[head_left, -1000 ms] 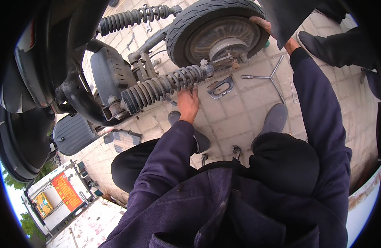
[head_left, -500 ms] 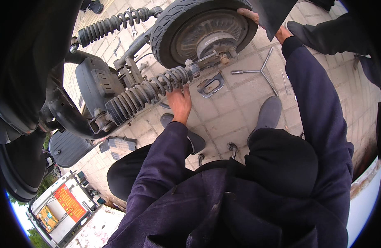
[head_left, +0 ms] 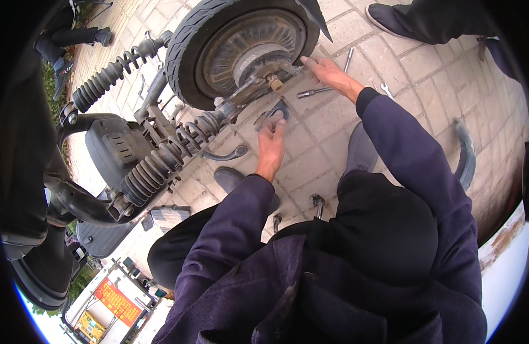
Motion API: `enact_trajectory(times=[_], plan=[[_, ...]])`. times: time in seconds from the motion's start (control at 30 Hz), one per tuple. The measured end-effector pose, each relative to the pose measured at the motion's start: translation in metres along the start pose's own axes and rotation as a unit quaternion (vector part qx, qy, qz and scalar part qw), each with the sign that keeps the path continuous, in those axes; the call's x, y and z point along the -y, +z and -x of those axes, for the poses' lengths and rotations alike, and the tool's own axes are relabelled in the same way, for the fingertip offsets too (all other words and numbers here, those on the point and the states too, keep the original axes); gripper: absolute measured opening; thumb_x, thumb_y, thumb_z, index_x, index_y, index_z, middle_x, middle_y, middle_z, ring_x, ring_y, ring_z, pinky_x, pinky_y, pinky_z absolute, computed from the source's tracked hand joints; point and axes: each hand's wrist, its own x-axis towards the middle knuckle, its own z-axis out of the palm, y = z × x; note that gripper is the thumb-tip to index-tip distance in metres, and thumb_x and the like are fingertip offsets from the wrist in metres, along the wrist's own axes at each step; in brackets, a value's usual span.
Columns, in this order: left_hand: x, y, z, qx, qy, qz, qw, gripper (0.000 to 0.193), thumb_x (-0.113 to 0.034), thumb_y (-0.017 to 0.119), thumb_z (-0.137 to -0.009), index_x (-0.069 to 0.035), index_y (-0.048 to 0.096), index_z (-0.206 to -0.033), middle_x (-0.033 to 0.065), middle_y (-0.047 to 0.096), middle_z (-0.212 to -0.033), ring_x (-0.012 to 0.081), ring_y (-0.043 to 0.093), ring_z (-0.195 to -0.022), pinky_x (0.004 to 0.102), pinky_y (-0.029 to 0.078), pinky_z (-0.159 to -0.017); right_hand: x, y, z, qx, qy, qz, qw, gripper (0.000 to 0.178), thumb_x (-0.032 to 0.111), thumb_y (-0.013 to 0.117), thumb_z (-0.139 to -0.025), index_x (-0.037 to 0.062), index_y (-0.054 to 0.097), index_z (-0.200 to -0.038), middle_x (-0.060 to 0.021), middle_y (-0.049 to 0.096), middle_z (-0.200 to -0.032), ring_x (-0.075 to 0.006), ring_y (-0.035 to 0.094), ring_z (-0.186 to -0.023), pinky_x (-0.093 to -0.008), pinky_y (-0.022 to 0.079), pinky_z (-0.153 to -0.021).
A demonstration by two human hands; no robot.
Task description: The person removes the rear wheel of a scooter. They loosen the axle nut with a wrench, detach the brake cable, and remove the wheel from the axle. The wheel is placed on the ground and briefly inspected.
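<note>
Left hand: we see the left hand (head_left: pixel 271 140) reaching down to the paving, fingers curled over a dark metal plate (head_left: pixel 283 108); whether they pinch it or only touch it, we cannot tell.
Metal plate: it lies below the near side of the wheel, its middle covered by the fingers, so we make out only its edges.
Right hand: the right hand (head_left: pixel 333 77) is spread loosely, fingers extended toward the axle end; its thumb is hard to make out, and we cannot tell whether a fingertip touches the wheel.
Wheel: the wheel (head_left: pixel 187 63) stands beyond both hands, its top cut off by the upper rim; a dark flap (head_left: pixel 317 18) covers part of its right edge.
Near shock absorber: the coiled near shock absorber (head_left: pixel 147 175) runs from the frame to the axle area, hiding some parts behind it.
Far shock absorber: the far shock absorber (head_left: pixel 107 83) meets the wheel side, its end partly behind the tyre.
Socket wrench: the branched socket wrench (head_left: pixel 311 92) lies on the paving, the right hand and wrist blocking its centre from us.
Curved lever: the curved lever (head_left: pixel 227 154) shows its round end; the other passes behind the near coil.
Bystander: we see only a shoe (head_left: pixel 388 18) and dark trouser leg, cut by the rim.
</note>
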Motion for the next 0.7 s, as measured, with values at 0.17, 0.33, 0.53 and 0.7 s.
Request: enact_trajectory(times=[0.17, 0.33, 0.53, 0.7], plan=[[-0.028, 0.041, -0.044, 0.019, -0.139, 0.301, 0.943, 0.036, -0.018, 0.055, -0.099, -0.002, 0.049, -0.131, 0.0117, 0.06, -0.128, 0.0244, 0.056, -0.115, 0.0381, 0.047, -0.089, -0.01, 0.016, -0.007, 0.057, -0.097, -0.031, 0.993, 0.045, 0.041, 0.047, -0.103, -0.0005, 0.063, -0.103, -0.0063, 0.06, -0.086, -0.0158, 0.055, -0.074, -0.0315, 0.047, -0.065], [-0.048, 0.061, -0.087, 0.032, -0.143, 0.444, 0.884, 0.028, -0.012, 0.056, -0.097, -0.006, 0.051, -0.125, 0.0112, 0.059, -0.127, 0.0249, 0.055, -0.117, 0.0393, 0.045, -0.093, -0.015, 0.002, -0.004, 0.066, -0.124, -0.013, 0.99, 0.046, 0.043, 0.049, -0.101, -0.0003, 0.063, -0.104, -0.0138, 0.066, -0.095, -0.0244, 0.062, -0.089, -0.0382, 0.047, -0.079], [-0.037, 0.062, -0.099, 0.023, -0.161, 0.515, 0.842, 0.027, -0.015, 0.056, -0.097, -0.005, 0.055, -0.122, 0.0092, 0.059, -0.123, 0.0258, 0.052, -0.12, 0.0393, 0.042, -0.097, -0.042, -0.042, 0.042, -0.177, 0.052, 0.341, 0.922, 0.051, 0.046, 0.053, -0.097, -0.0046, 0.059, -0.1, -0.0253, 0.067, -0.098, -0.0406, 0.065, -0.097, -0.0485, 0.049, -0.084], [-0.027, 0.065, -0.093, 0.08, -0.09, 0.579, 0.806, 0.037, -0.028, 0.047, -0.103, -0.005, 0.048, -0.132, 0.0123, 0.052, -0.136, 0.0273, 0.048, -0.127, 0.0388, 0.041, -0.102, -0.067, -0.03, 0.062, -0.146, 0.019, 0.418, 0.896, 0.046, 0.045, 0.054, -0.097, -0.0015, 0.055, -0.097, -0.0258, 0.066, -0.095, -0.0421, 0.063, -0.095, -0.0493, 0.048, -0.081]])
